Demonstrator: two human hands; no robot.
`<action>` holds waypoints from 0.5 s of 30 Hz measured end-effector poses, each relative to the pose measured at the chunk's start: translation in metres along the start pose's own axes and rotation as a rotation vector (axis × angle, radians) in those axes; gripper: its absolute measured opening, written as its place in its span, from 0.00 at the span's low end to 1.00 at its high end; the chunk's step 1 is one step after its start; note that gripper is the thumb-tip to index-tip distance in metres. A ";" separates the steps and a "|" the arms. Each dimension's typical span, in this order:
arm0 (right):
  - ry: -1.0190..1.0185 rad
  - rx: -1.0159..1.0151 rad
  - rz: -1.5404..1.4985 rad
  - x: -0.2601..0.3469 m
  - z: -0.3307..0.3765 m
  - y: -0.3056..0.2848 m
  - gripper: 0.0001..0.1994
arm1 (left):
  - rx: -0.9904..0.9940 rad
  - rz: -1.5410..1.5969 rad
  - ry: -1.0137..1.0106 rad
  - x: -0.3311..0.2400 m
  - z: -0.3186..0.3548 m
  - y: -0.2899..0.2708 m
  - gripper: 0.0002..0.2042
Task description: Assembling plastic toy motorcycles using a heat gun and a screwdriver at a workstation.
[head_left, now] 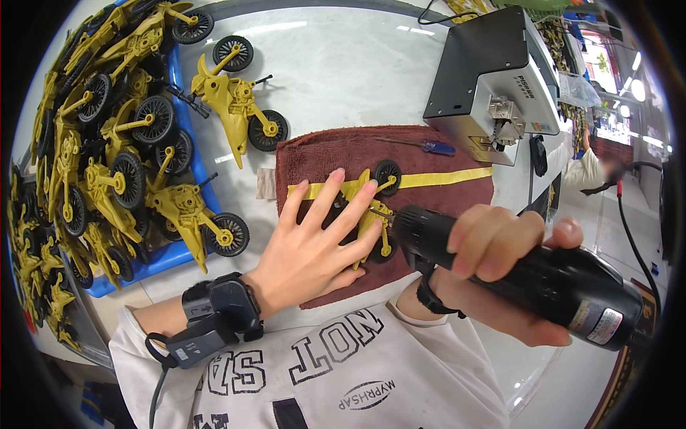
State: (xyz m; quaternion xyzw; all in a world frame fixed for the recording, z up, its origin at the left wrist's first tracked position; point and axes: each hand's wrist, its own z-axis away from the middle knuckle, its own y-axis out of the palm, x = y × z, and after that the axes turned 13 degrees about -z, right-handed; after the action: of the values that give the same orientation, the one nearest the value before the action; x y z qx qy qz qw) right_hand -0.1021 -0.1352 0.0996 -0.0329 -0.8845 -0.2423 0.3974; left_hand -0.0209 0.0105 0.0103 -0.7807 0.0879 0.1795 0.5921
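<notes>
My left hand [321,232] lies spread over a small yellow toy motorcycle [366,209], fingers apart and some fingertips resting on it. The motorcycle lies on its side on a folded brown towel [443,204], its black wheels [387,177] showing at the right of my fingers; part of its body is hidden under the hand. In my right hand [493,250] is a black electric screwdriver [572,289], fingers wrapped round its barrel. The tool slants down to the left, and its thin bit [382,213] reaches the motorcycle's body. Whether a screw sits there is too small to tell.
Many yellow toy motorcycles fill a blue tray [171,261] at the left. One more motorcycle [232,104] lies on the white table beyond. On the towel are a blue-handled screwdriver [436,148] and a yellow strip [450,176]. A boxy machine [493,79] stands far right.
</notes>
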 end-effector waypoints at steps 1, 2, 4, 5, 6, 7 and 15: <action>0.006 0.000 0.001 -0.006 0.002 -0.002 0.42 | 0.013 -0.013 0.004 0.001 0.000 -0.001 0.21; -0.006 0.058 0.044 -0.015 0.005 -0.006 0.42 | 0.026 -0.026 0.009 0.001 0.000 -0.001 0.21; 0.009 0.156 0.123 -0.018 0.003 -0.006 0.43 | 0.019 -0.011 0.005 0.003 0.001 0.001 0.21; 0.015 0.157 0.121 -0.019 0.002 -0.006 0.43 | 0.013 0.001 0.005 0.003 0.001 0.002 0.21; 0.019 0.184 0.125 -0.021 0.001 -0.006 0.43 | 0.014 0.003 0.000 0.004 0.001 0.002 0.21; 0.022 0.212 0.127 -0.021 0.000 -0.007 0.43 | 0.020 0.012 0.001 0.004 0.001 0.001 0.21; -0.098 -0.038 0.039 0.003 0.002 0.006 0.36 | -0.140 0.343 -0.062 0.009 0.005 0.000 0.29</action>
State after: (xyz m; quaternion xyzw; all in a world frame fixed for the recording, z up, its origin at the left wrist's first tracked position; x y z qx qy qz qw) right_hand -0.1039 -0.1291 0.1031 -0.0693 -0.8973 -0.2493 0.3576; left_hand -0.0131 0.0160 0.0058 -0.7877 0.1889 0.3076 0.4993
